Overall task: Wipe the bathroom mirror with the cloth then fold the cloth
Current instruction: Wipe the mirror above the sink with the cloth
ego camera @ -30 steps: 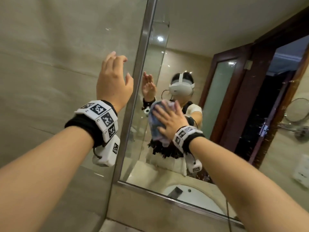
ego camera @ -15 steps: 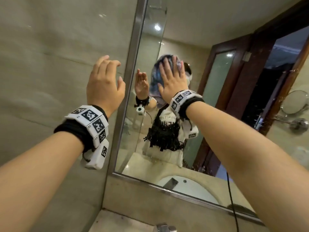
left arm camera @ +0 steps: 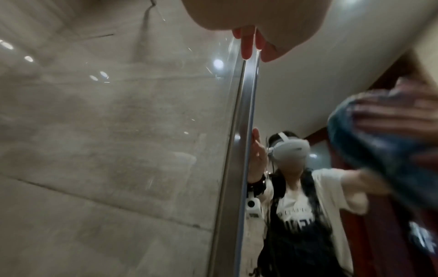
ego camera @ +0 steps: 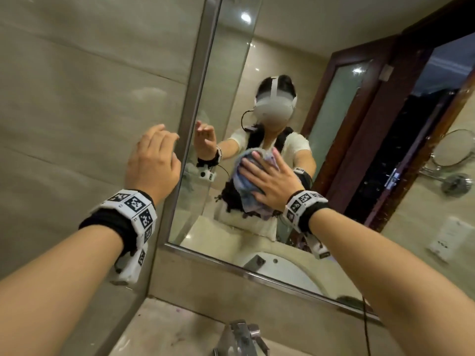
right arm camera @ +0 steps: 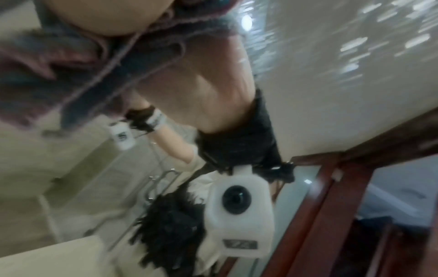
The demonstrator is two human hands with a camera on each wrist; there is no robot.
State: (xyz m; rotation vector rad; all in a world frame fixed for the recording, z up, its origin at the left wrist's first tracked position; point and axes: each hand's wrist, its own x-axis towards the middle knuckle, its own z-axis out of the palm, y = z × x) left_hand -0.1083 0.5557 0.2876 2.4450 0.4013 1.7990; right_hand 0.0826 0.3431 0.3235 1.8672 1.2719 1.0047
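A large wall mirror (ego camera: 334,129) with a metal frame (ego camera: 198,98) fills the right of the head view. My right hand (ego camera: 267,178) presses a bunched blue and purple cloth (ego camera: 248,196) flat against the glass, fingers spread and straight. The cloth (left arm camera: 379,142) shows blurred at the right of the left wrist view, and the cloth (right arm camera: 71,61) fills the upper left of the right wrist view. My left hand (ego camera: 154,160) is raised at the mirror's left frame, fingers loosely bent and holding nothing; its fingertips (left arm camera: 246,48) touch the frame (left arm camera: 244,131).
Beige wall tiles (ego camera: 90,111) lie left of the mirror. A stone counter (ego camera: 180,330) and a metal tap (ego camera: 241,337) sit below. The glass reflects a person, a wooden door and a round wall mirror (ego camera: 455,150).
My right hand has swept the cloth down the glass from head height to chest height. The left hand has stayed by the frame. The view has tilted downward.
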